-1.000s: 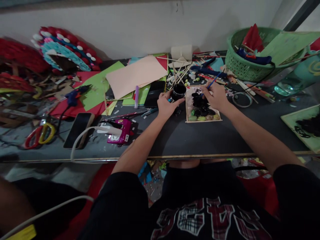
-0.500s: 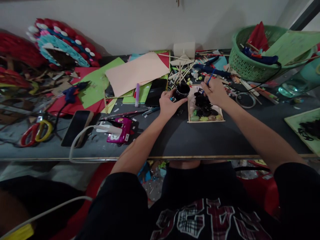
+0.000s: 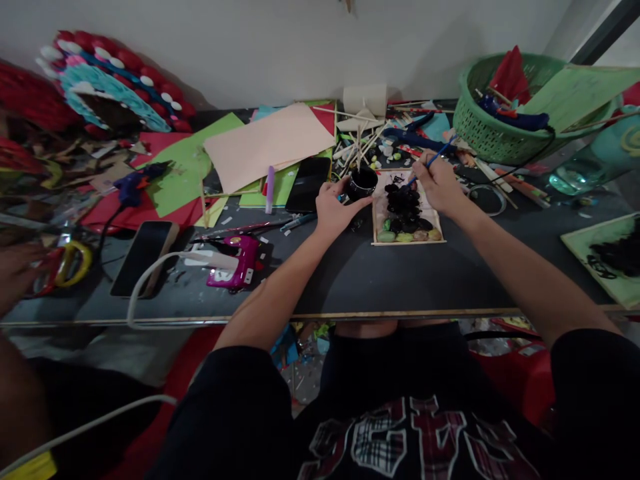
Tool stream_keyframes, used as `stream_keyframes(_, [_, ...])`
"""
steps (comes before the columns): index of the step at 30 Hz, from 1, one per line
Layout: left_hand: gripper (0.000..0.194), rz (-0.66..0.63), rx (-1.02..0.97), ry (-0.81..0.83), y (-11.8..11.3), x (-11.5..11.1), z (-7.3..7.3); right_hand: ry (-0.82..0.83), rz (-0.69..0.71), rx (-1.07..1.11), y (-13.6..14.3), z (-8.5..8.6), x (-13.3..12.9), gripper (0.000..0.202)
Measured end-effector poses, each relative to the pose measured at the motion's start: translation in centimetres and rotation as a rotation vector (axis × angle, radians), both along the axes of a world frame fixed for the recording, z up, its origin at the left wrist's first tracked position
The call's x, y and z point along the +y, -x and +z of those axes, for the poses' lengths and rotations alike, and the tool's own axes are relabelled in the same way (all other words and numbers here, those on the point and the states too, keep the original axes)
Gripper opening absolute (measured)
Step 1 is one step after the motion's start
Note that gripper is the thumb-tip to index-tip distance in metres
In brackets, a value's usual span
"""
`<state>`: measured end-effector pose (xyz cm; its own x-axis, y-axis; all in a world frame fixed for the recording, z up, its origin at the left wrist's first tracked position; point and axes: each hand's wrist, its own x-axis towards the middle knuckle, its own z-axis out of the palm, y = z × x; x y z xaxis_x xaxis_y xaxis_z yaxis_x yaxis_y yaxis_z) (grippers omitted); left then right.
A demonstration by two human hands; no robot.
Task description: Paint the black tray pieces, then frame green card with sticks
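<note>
My left hand [image 3: 334, 208] is wrapped round a small dark pot [image 3: 362, 184] with black inside, thumb along its near side. Just right of the pot lies a small framed board [image 3: 378, 225] edged with thin sticks. Black-coated pebbles [image 3: 404, 208] cover its middle, and greenish and brown pebbles [image 3: 407, 237] line its near edge. Pinched in my right hand [image 3: 440, 183] is a thin blue paintbrush [image 3: 433, 160]. Its handle slants up to the right, and its tip reaches down to the black pebbles; the exact contact is hard to make out.
A green basket [image 3: 480, 127] stands at the back right, near a clear bottle [image 3: 575, 177]. On the left are a phone [image 3: 145, 257], a purple power socket [image 3: 235, 263] and scissors [image 3: 75, 263], with another person's hand [image 3: 17, 277] there. Paper sheets [image 3: 270, 143] and sticks lie behind.
My right hand has shifted slightly right and the brush leans over more, its tip lower on the pebbles. Another person's hand has come in at the left by the scissors.
</note>
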<state>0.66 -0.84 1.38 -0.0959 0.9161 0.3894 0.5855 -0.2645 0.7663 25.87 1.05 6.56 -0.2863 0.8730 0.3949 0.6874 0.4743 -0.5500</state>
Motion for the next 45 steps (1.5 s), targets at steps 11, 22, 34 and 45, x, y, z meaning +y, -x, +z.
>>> stream_keyframes(11, [0.066, -0.024, 0.005, -0.034, 0.6, 0.7, -1.1, 0.039, -0.015, 0.055, -0.7, -1.1, -1.0, 0.057])
stream_keyframes(22, [0.066, -0.086, 0.047, -0.117, 0.6, 0.6, -1.0, -0.033, -0.028, 0.522, 0.3, 0.0, 0.9, 0.054])
stream_keyframes(34, [0.074, -0.199, 0.147, -0.207, 0.7, -0.1, -0.4, -0.281, 0.046, -0.059, 4.5, 2.3, -2.8, 0.049])
stream_keyframes(45, [0.075, -0.166, 0.155, -0.183, 0.5, 0.3, -0.3, -0.263, -0.013, 0.164, 4.0, 1.5, -3.0, 0.056])
